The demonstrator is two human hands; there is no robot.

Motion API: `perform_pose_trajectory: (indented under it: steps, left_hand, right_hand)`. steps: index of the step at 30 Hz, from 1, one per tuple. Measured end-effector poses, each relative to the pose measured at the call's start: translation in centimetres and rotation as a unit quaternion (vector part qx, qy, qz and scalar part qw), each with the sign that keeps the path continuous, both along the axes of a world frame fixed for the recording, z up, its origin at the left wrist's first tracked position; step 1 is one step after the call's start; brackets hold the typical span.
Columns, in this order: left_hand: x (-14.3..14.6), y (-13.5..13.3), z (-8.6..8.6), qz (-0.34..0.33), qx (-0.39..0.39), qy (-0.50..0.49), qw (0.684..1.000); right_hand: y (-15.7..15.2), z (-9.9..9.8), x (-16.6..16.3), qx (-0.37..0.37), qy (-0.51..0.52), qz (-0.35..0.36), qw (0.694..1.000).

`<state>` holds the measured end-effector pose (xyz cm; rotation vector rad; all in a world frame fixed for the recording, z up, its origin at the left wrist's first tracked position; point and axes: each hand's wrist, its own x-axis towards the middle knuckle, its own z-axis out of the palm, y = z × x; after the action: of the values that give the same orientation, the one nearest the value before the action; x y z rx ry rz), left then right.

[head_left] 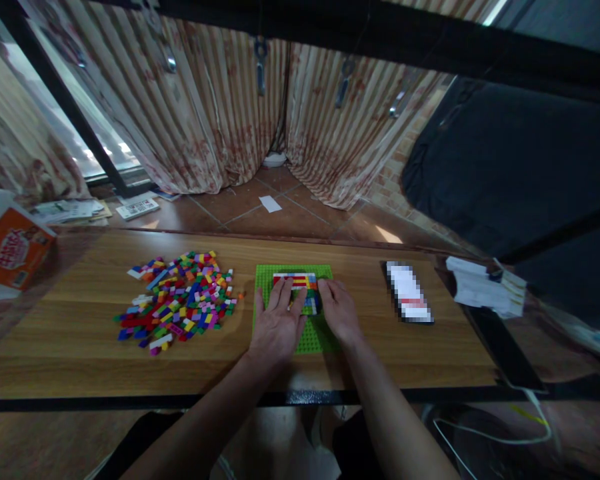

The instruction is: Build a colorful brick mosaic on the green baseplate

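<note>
A green studded baseplate (pixel 325 340) lies on the wooden table in front of me. On it stands a low block of toy bricks (pixel 296 276) in white, red, yellow and blue, partly covered by my hands. My left hand (pixel 279 327) rests over the left and front of this brick block, its fingers spread apart and pointing forward. At the right edge of the block is my right hand (pixel 339 310), fingers curled and close together; what they hold, if anything, is hidden. To the left lies a wide heap of loose toy bricks (pixel 190 297) in many colours.
A phone (pixel 410 293) with a blurred screen lies right of the baseplate. Papers (pixel 480 287) and a dark flat device (pixel 505 350) with a white cable are at the table's right end. At far left stands a white box with an orange label (pixel 15 250). Striped curtains (pixel 220 113) hang beyond.
</note>
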<state>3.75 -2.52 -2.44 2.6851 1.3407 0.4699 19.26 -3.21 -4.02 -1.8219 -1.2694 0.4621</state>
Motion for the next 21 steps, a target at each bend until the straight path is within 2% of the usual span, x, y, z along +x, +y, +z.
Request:
perform_pose_trajectory:
  steps: [9, 21]
  left_hand:
    - [0.2, -0.2, 0.2, 0.009, -0.009, 0.012, 1.000]
    - [0.5, -0.3, -1.3, 0.017, -0.010, 0.037, 0.999]
  right_hand:
    - [0.3, -0.6, -0.3, 0.021, 0.001, 0.000, 1.000]
    - [-0.2, -1.0, -1.5, 0.026, 0.007, -0.019, 0.999]
